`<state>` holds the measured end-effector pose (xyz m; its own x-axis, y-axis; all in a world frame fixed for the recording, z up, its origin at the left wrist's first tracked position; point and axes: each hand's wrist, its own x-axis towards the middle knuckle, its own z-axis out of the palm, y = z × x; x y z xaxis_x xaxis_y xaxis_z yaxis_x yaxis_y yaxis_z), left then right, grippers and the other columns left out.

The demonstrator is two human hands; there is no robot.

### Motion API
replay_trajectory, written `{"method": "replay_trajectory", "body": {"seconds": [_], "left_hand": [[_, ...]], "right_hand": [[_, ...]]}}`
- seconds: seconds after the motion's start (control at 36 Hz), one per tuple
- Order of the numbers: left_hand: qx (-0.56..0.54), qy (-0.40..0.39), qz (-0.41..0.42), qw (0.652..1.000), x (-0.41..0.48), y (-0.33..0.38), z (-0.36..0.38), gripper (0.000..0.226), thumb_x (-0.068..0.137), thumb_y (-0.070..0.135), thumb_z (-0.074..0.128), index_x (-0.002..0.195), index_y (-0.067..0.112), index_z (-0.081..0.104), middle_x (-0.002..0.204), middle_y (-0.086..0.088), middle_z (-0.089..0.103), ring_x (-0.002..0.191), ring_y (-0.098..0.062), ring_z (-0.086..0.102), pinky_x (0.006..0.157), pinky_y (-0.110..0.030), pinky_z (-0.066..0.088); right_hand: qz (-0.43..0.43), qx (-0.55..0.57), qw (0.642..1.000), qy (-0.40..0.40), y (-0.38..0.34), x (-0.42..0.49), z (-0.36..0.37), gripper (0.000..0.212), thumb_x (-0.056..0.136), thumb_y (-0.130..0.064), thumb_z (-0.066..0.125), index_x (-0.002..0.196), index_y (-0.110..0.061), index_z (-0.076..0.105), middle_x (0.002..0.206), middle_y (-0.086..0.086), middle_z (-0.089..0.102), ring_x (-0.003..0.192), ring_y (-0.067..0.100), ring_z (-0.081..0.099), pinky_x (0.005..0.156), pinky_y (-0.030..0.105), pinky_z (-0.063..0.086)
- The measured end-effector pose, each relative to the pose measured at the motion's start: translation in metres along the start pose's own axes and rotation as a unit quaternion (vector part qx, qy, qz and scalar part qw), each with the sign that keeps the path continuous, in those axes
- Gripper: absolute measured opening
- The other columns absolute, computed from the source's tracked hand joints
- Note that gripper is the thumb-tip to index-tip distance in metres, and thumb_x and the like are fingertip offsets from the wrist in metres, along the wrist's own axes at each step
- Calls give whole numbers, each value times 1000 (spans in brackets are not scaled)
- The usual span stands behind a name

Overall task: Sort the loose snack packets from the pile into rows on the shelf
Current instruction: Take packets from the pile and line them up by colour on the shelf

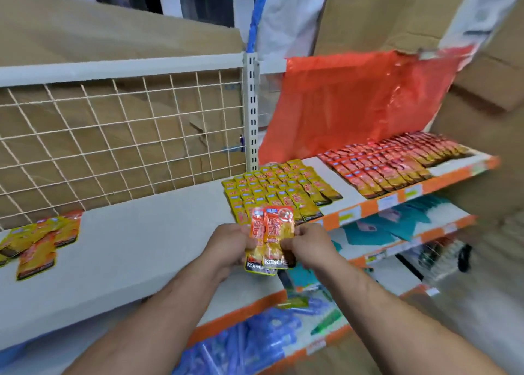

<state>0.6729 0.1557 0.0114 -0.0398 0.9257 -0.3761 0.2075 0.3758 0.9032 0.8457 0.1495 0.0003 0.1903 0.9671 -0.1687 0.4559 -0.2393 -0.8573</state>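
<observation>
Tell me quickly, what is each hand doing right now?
Left hand: grips the orange snack packets.
Right hand: grips the same packets.

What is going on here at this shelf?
A person holds a few orange-and-yellow foil snack packets between the left hand and the right hand, in front of the white shelf. Rows of yellow packets and rows of red packets lie on it to the right. A loose pile of packets lies at its left end.

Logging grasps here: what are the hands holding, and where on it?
The left hand and right hand grip overlapping orange packets by their opposite side edges.
</observation>
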Motion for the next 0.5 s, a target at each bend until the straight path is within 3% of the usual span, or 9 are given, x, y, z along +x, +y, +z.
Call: {"method": "replay_trajectory", "body": {"seconds": [0.11,0.33,0.5], "left_hand": [[3,-41,6,999,8,15,58,26,82,-7,66,71,13,52,73,-14,51,48,-17,42,49,-23,34],[16,-117,15,993,38,49,174,22,85,-3,65,73,11,55,65,-9,55,50,-18,49,41,-22,42],[26,-178,26,983,70,77,261,21,84,-4,63,76,13,53,60,-7,55,55,-20,50,55,-31,47]], "right_hand": [[22,33,998,39,30,4,-51,39,67,-13,74,57,-20,36,60,7,35,56,17,35,53,33,27],[42,90,991,84,89,22,-149,23,77,-7,64,68,-15,45,63,9,36,56,18,34,51,29,26],[61,125,982,126,127,48,-220,43,84,0,62,59,-19,34,57,9,35,44,17,30,44,24,25]]}}
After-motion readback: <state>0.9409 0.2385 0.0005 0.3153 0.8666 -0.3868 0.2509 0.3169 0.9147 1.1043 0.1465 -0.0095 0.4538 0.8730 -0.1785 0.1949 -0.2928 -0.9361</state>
